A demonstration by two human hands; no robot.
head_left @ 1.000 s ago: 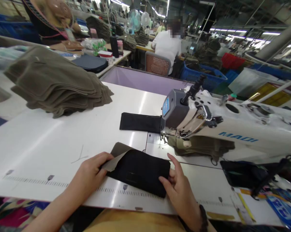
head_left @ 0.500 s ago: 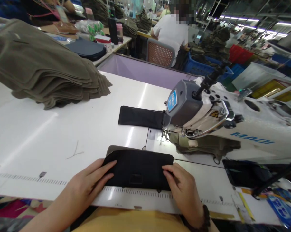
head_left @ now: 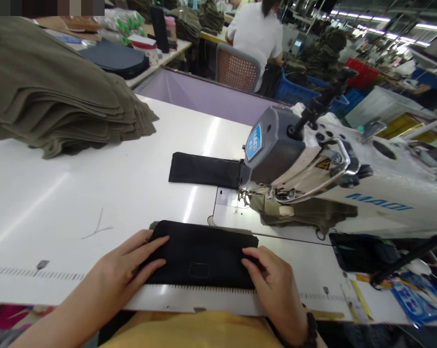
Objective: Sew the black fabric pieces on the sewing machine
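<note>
A black fabric piece (head_left: 204,249) with a small marked rectangle lies over an olive fabric piece (head_left: 244,232), whose edge peeks out along the far side. At its left end my left hand (head_left: 137,263) grips the black piece between thumb and fingers. My right hand (head_left: 271,273) pinches the right end the same way. Beyond them stands a sewing machine (head_left: 276,150), its needle area just past the fabric. A black folded strip (head_left: 206,169) lies left of the machine head, and olive fabric (head_left: 305,211) sits under the machine arm.
A tall stack of olive fabric pieces (head_left: 66,101) stands at the left. Loose thread (head_left: 98,227) lies on the white table (head_left: 138,193). A phone-like black device (head_left: 359,252) is at the right. Ahead, a person in white (head_left: 256,36) sits beside a blue crate (head_left: 294,89).
The black piece has shifted slightly over the olive one, covering more of its left far edge. Both hands keep their grip. The whole view has moved a little.
</note>
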